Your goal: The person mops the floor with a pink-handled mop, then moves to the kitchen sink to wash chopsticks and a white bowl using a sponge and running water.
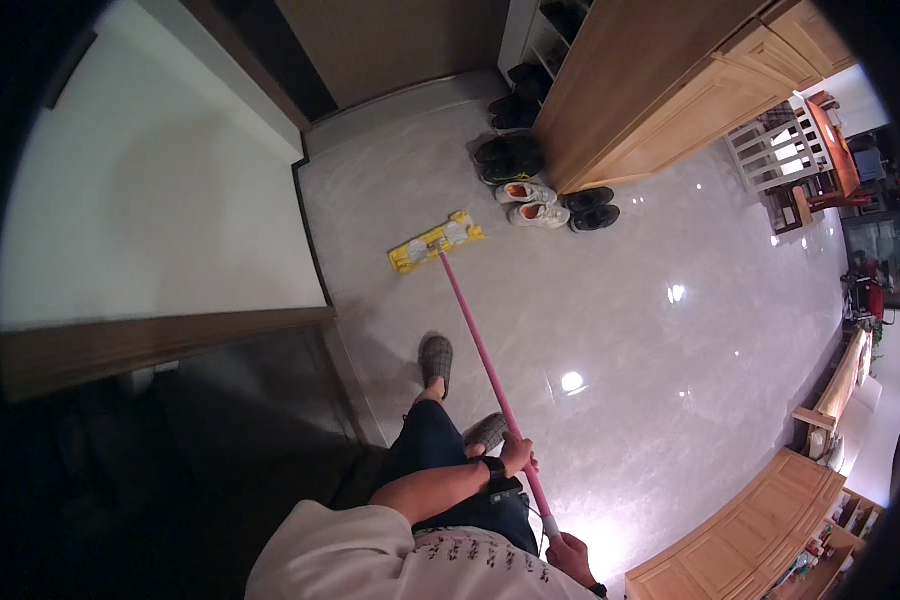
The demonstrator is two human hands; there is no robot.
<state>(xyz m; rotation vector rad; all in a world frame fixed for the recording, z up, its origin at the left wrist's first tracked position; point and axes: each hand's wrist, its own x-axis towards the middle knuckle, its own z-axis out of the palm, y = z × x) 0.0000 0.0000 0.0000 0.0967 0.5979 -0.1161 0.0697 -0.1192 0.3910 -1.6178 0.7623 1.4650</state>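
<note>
My left hand (516, 454), with a dark watch at its wrist, is wrapped round the pink pole of a flat mop (483, 352). Lower down, near the pole's pale end, my right hand (572, 557) grips it as well; a dark band circles that wrist. The pole slants away to the upper left. At its far end the yellow and whitish mop head (436, 243) lies flat on the grey floor (620, 300), in front of my slippered feet.
Several pairs of shoes (536, 205) stand by the wooden cabinet (630, 110), right of the mop head. A white wall (170, 200) borders the left. Another wooden cabinet (740, 525) is at the lower right. A white-railed chair (775, 155) and table sit far right.
</note>
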